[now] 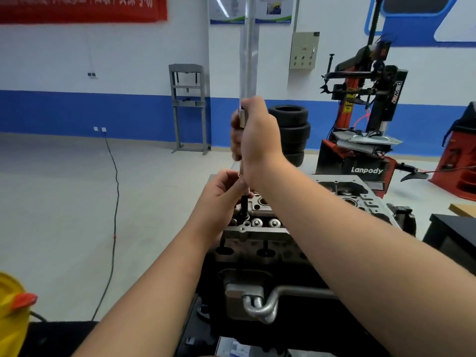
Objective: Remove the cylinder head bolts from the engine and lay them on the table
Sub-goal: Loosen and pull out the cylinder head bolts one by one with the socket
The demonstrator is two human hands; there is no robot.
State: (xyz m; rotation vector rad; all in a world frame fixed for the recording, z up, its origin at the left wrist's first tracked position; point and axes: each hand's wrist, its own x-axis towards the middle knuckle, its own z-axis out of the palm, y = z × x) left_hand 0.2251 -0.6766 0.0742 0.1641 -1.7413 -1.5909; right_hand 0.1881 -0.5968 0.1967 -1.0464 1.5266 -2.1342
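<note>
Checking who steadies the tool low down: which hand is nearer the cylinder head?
Left. The left hand pinches the tool's dark shaft just above the cylinder head. The right hand grips the tool higher up, well above the head.

The wall (pixel 128 60) is white on top and blue below. A red banner (pixel 82 7) hangs high up. Black tires (pixel 292 132) are stacked on the gray floor (pixel 64 189).
</note>
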